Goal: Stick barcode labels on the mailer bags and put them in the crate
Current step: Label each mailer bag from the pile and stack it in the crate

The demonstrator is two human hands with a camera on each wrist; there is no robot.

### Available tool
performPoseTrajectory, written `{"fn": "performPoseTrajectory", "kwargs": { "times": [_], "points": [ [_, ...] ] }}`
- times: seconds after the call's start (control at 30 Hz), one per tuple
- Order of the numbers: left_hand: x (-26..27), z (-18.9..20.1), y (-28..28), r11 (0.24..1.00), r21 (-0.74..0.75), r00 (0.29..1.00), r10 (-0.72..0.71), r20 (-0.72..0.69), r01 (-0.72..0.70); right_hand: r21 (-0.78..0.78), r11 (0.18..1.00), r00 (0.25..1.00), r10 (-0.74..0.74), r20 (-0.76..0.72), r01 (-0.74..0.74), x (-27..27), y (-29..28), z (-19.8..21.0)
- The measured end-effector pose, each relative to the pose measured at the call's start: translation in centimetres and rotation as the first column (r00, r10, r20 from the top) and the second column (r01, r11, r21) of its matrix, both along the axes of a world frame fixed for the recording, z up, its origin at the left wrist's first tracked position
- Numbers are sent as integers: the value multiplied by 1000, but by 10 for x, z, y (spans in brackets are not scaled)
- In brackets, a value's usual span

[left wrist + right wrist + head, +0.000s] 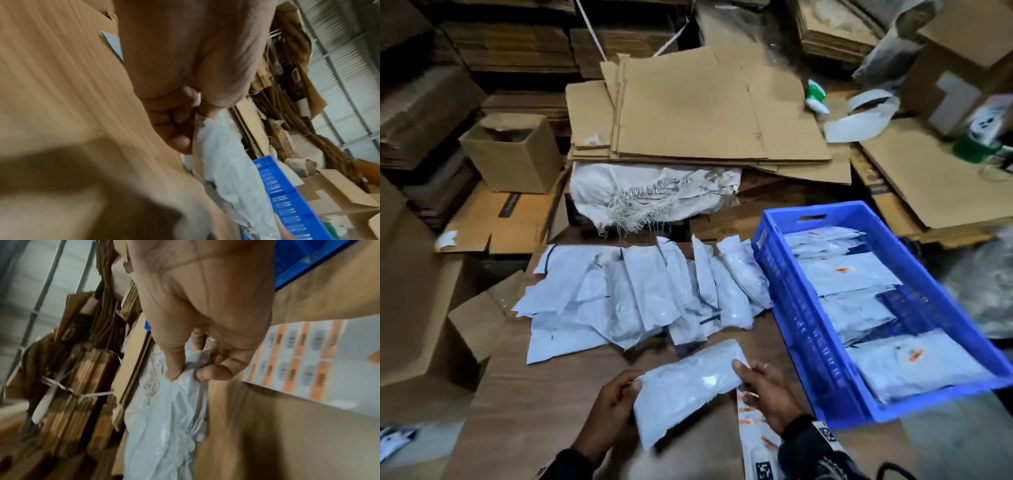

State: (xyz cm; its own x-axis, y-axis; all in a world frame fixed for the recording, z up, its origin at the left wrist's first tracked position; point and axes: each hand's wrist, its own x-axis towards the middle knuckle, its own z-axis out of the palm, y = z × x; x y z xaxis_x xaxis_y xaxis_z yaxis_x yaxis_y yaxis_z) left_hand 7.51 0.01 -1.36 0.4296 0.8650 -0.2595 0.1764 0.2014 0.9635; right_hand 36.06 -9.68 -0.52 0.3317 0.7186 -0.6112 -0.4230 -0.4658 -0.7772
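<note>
Both hands hold one bag [688,387] by its ends, low in the middle of the frame: left hand [613,407], right hand [763,390]. Lay it flat, then press on a label [296,360]. The crate [804,342] waits at right.

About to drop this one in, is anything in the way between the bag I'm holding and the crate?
Nothing visible. The bag is held by the left hand and right hand above the cardboard, and the crate sits just to its right, open-topped, with labelled bags lying flat inside.
</note>
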Motion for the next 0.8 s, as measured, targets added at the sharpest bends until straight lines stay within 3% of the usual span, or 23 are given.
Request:
{"fn": "performPoseTrajectory", "kwargs": {
  "times": [0.1, 0.23, 0.33, 0.47, 0.63, 0.7, 0.8],
  "points": [
    [-10, -33, -5, 994, 74, 989, 92, -115, -84, -81, 996, 996, 46, 81, -39, -9, -8, -21],
    [-27, -63, -11, 967, 219, 904, 206, -374, -130, -128, 986, 989, 117, 88, -105, -27, -4, -50],
    [-30, -67, -20, 934, 356, 821, 187, -540, 21, -135, 980, 974, 166, 152, -146, -37, 1, -61],
    [-14, -62, -42, 880, 417, 779, 93, -620, 227, -163, 967, 879, 246, 408, -195, -32, -3, -65],
    [33, -43, -74, 754, 494, 769, -23, -639, 433, -56, 989, 770, 141, 623, -136, 10, -26, -59],
    [51, -40, -83, 659, 529, 746, -74, -662, 535, -75, 989, 694, 146, 705, -131, 28, -44, -54],
    [82, -48, -94, 468, 515, 650, -188, -736, 718, -133, 963, 609, 252, 752, -234, 45, -74, -61]
  ]
}}
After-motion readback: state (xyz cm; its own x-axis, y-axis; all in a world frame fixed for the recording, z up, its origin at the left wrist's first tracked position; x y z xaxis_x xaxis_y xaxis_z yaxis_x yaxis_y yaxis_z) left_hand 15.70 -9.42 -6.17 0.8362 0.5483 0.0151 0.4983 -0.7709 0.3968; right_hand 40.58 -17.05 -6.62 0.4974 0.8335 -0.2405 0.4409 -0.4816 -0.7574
